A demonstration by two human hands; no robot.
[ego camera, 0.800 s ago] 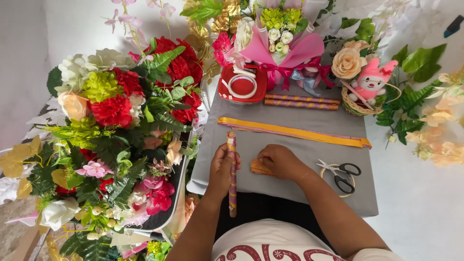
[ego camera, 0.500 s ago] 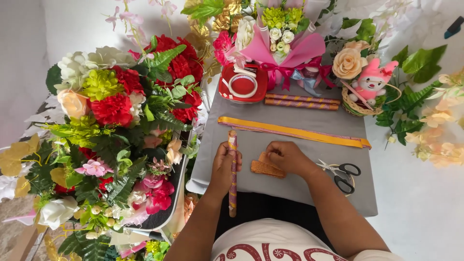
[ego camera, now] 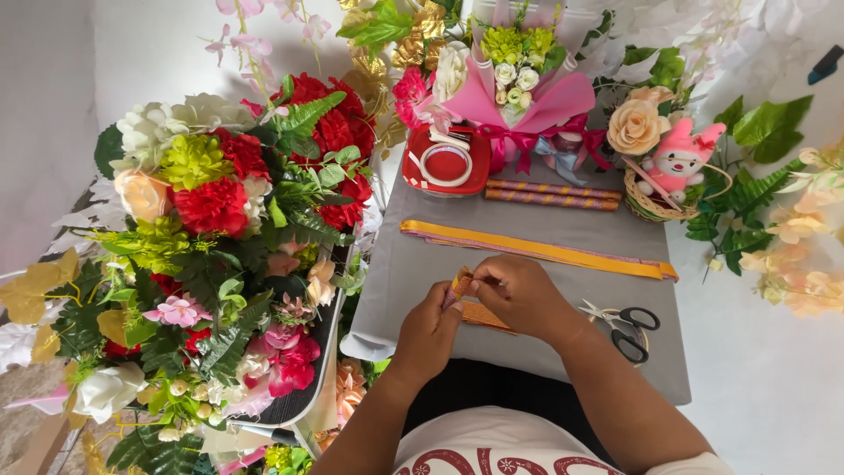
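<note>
Both the left hand and right hand pinched an orange ribbon strip above the grey table, beside one pair of scissors, two rolled ribbons, and a basket holding one pink doll.

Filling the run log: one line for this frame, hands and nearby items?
left hand: pinching orange paper strip | right hand: pinching same strip | scissors: on grey mat, right | long folded strip: beyond hands
</note>
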